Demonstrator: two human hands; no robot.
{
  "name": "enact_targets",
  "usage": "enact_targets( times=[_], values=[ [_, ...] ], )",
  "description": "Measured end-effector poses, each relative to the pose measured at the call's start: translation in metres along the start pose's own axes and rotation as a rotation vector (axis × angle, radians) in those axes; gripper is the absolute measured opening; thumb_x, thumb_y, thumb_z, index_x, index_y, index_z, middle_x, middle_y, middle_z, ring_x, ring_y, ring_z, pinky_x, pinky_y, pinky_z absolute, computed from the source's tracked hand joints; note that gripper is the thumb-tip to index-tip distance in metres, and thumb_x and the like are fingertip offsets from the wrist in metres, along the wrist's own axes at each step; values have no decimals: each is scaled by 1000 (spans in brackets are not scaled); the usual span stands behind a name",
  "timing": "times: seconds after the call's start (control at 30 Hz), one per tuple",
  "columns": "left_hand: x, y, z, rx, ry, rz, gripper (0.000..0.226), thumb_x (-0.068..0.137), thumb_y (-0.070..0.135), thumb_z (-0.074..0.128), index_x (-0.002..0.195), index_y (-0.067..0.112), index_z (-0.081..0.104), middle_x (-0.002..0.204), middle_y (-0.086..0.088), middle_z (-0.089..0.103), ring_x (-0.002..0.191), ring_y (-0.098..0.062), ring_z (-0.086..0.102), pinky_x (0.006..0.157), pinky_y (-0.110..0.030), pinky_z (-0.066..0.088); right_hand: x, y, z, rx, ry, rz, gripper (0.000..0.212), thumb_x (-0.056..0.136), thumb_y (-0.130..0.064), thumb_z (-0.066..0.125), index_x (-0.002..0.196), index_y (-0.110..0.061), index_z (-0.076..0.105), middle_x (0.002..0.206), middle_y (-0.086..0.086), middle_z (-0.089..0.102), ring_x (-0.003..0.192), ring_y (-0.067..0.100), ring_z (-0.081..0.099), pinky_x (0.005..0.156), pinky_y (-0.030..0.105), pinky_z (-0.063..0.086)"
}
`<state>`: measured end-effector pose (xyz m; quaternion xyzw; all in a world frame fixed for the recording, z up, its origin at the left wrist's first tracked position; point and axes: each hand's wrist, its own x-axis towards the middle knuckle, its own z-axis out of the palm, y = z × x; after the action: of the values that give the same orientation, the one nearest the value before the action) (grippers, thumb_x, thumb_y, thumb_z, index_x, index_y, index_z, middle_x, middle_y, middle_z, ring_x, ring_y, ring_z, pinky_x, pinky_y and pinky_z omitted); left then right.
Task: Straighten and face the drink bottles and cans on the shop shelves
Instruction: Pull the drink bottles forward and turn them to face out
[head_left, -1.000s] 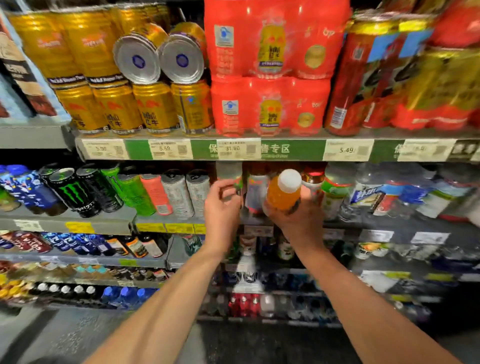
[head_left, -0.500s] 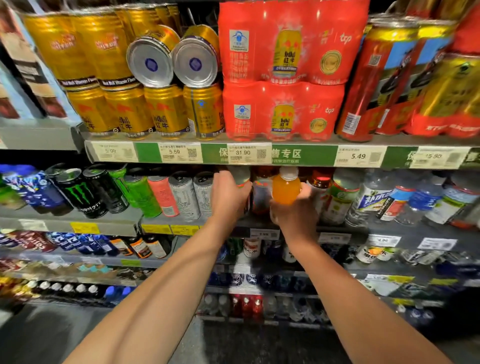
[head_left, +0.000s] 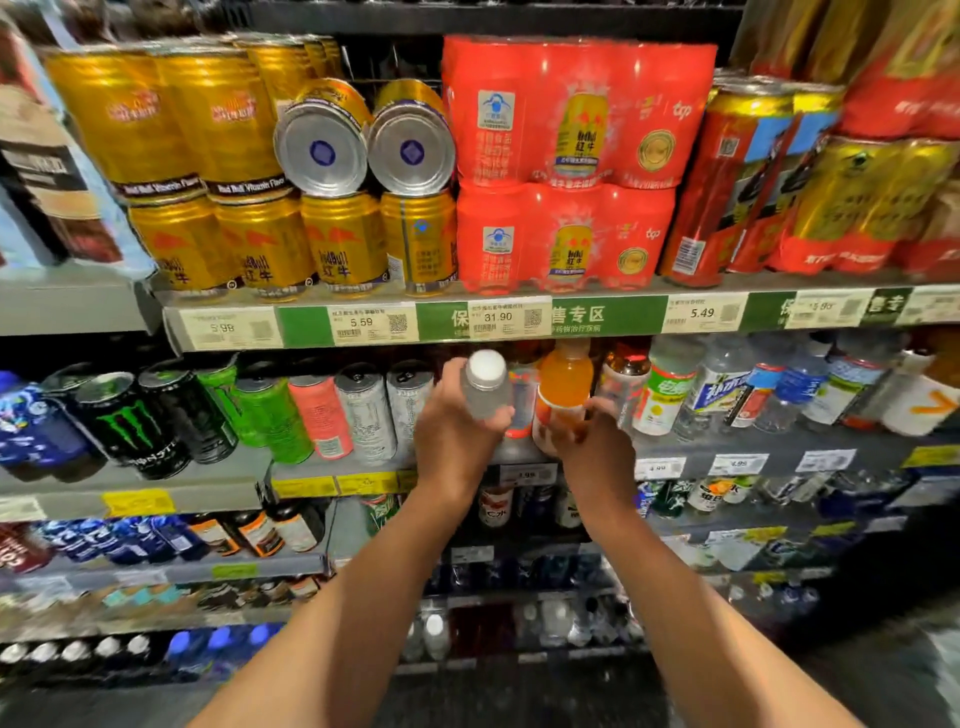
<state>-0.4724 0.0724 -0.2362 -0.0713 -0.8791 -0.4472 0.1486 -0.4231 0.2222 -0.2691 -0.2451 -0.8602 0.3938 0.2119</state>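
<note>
Gripping a clear plastic bottle with a white screw cap (head_left: 485, 387), the left hand (head_left: 457, 434) holds it tilted slightly toward the camera, in front of the second shelf from the top (head_left: 363, 480). Only the neck and cap show above the curled fingers; the contents look pale or colourless. The right hand (head_left: 592, 441) touches the lower body of an orange-filled plastic bottle (head_left: 563, 384) standing upright at that shelf's front edge — whether the fingers curl round it cannot be told. One narrower bottle with a red-and-white label (head_left: 521, 400) stands between the two.

To the left on the same shelf stand two black cans with green claw logos (head_left: 132, 421), two green cans (head_left: 265, 415), one pink can (head_left: 319, 415) and two silver cans (head_left: 384, 405). On the shelf above, two red shrink-wrapped multipacks (head_left: 566, 171) are stacked one on the other; beside them, two gold cans lying on their sides (head_left: 363, 145) show their silver bases — resting on four upright gold cans (head_left: 306, 244).
</note>
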Motion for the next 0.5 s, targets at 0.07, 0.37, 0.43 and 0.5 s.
enact_targets(
  times=[0.07,0.37,0.43,0.5],
  values=[
    [-3,-3,-4,-67,13,-5,58,65,38,81,109,45,43,95,14,62,86,-18,62,61,-25,41,-8,-6,3,126,-17,-84,28,91,-27,72,110,-9,64,102,3,71,92,22,66,75,29,45],
    [-32,-2,-18,-263,62,214,74,63,56,82,126,36,49,110,18,60,95,3,57,76,-2,42,-19,-27,-3,318,-420,-316,70,73,-8,88,125,-37,50,121,-17,61,102,-6,60,82,5,43],
    [-37,9,-19,-310,2,282,74,62,58,83,126,44,48,111,20,62,94,1,60,74,-4,46,-22,-22,-17,293,-367,-330,71,71,-14,89,124,-38,49,114,-19,64,97,-8,61,77,6,45],
    [-40,22,-17,-397,-103,304,74,61,59,84,125,55,46,110,26,63,97,0,63,74,-12,52,-22,-12,-36,250,-340,-338,73,69,-20,91,129,-34,52,109,-19,68,95,-6,64,73,11,49]
  ],
)
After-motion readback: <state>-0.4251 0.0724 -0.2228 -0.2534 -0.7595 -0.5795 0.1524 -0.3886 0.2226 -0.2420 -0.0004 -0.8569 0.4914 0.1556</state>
